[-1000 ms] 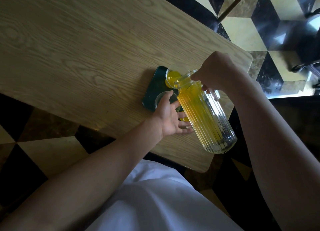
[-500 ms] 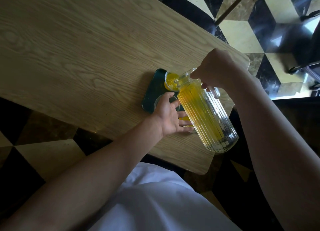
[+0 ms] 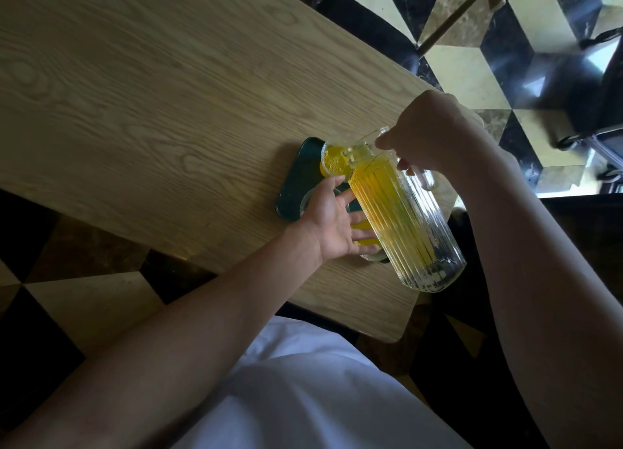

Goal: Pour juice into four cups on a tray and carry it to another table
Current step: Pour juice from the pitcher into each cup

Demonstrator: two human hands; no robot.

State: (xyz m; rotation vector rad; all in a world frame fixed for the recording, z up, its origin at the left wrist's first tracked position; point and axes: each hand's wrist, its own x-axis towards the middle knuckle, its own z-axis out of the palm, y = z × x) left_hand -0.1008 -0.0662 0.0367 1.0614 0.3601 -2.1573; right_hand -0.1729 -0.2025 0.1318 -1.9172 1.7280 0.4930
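Nearest the camera, a white garment (image 3: 303, 391) fills the bottom of the view, with both bare forearms reaching out over the wooden table (image 3: 151, 111). The left hand (image 3: 332, 224) lies with its fingers spread, resting against an empty clear cup (image 3: 308, 201) on the dark green tray (image 3: 296, 175) and touching the pitcher's side. The ribbed glass pitcher (image 3: 408, 219), partly full of yellow juice, is tilted with its spout over the farther cup (image 3: 333, 162), which holds bubbly juice. The right hand (image 3: 428, 128) is wrapped tight around the pitcher's handle. Beyond the table lie a dark chair (image 3: 367, 30) and a checkered floor (image 3: 472, 74).
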